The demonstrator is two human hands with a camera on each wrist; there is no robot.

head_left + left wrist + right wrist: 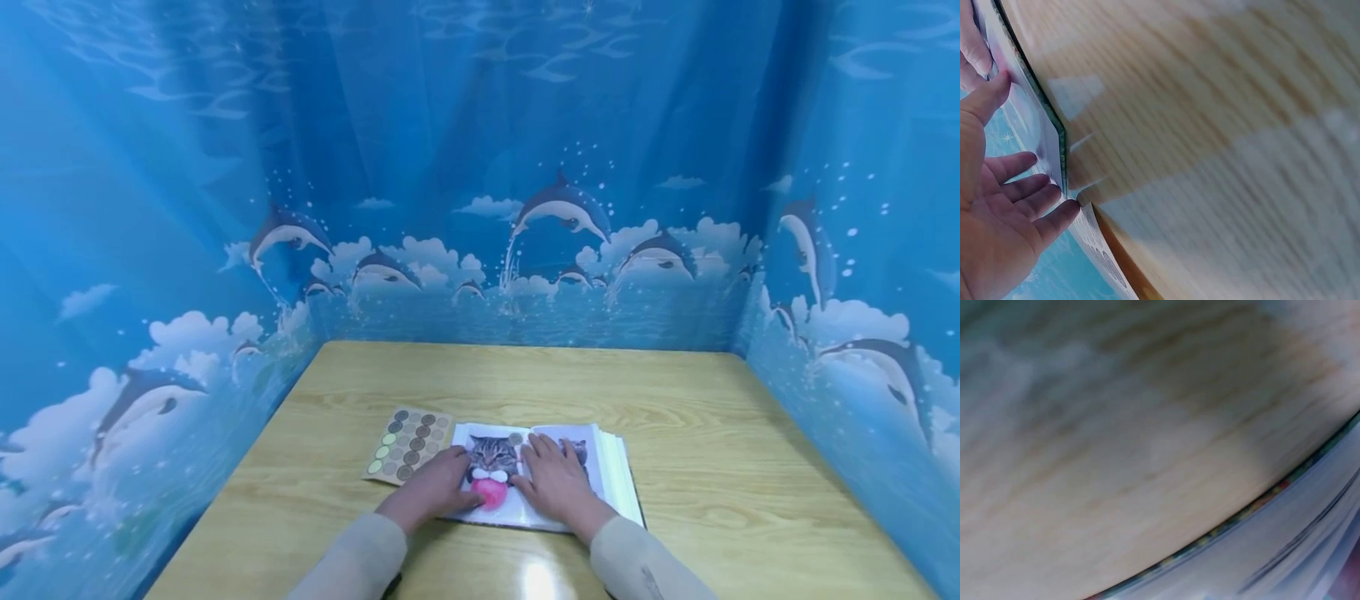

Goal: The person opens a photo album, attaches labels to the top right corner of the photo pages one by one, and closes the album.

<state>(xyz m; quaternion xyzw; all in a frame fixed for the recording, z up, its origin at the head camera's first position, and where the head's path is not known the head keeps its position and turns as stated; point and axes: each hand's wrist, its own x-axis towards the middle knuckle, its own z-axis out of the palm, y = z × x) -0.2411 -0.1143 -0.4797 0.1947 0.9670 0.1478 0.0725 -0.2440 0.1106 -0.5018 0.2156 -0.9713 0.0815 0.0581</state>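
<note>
An open album with cat pictures lies on the wooden table. The left page carries a tabby cat picture with a round pink shape below its muzzle. My left hand rests at the left side of that page; the left wrist view shows its fingers spread and fairly straight along the album's edge. Flat across the middle and right page lies my right hand, fingers extended, partly covering a second cat picture. In the right wrist view, the page stack shows but the hand does not.
Just left of the album lies a tan sheet with rows of dark, tan and pale green round spots. The table is bordered on its far and side edges by a blue dolphin-print curtain.
</note>
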